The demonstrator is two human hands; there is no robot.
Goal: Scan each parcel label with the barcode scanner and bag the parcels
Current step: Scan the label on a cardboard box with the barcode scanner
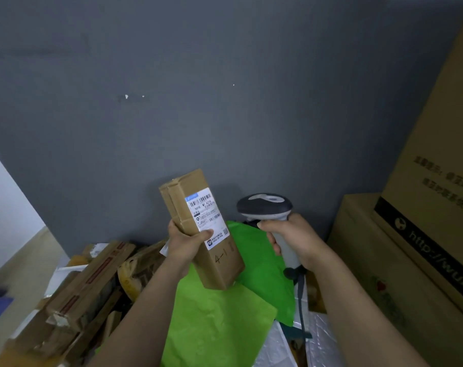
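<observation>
One parcel (pixel 222 268) is up for scanning, and the other parcels (pixel 92 268) are heaped low at your left. Your left hand (pixel 184 243) wraps its lower half, with the thumb lying on the label (pixel 207 215); slide it clear of the print. Tilt the barcode rightward to the scanner (pixel 264 206) just beside it. Your right hand (pixel 293 241) is curled round the scanner's handle. The scan window probably isn't facing the label, but the view is poor. The green bag (pixel 225 321) lies below.

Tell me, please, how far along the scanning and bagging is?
Done: nothing visibly bagged yet. In hand: the left hand holds a labelled parcel up, the right hand grips the scanner beside it. Left: bagging it in the green bag below, then the heap of boxes at left.
</observation>
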